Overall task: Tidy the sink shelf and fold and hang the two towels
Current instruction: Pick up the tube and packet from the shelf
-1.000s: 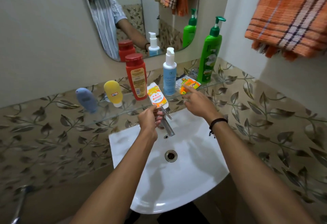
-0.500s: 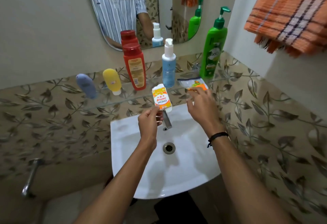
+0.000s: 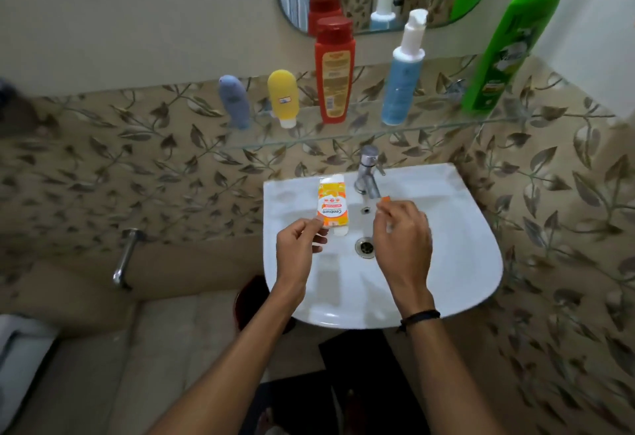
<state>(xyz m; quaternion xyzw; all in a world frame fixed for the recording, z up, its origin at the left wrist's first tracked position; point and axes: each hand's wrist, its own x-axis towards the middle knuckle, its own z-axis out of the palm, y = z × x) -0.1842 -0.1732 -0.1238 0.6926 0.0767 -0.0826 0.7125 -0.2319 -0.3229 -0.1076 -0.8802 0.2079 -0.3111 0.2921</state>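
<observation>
Seemingly tidying the clear glass sink shelf [image 3: 360, 133], upper centre. Pinching a flat orange-and-white sachet [image 3: 332, 206] in the left hand [image 3: 299, 249], centre frame, over the white ceramic basin [image 3: 464, 263]. Pinching a small orange packet [image 3: 385, 198], mostly hidden, in the right hand [image 3: 402, 242], right of centre. Probably needing binning or neat replacing next; towels out of view.

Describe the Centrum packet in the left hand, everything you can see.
The Centrum packet is a flat pouch, orange-yellow and white, its print upside down to the camera. It is held roughly upright above the sink, left of the tap. The left hand pinches its lower left corner; nothing else touches it.
</observation>
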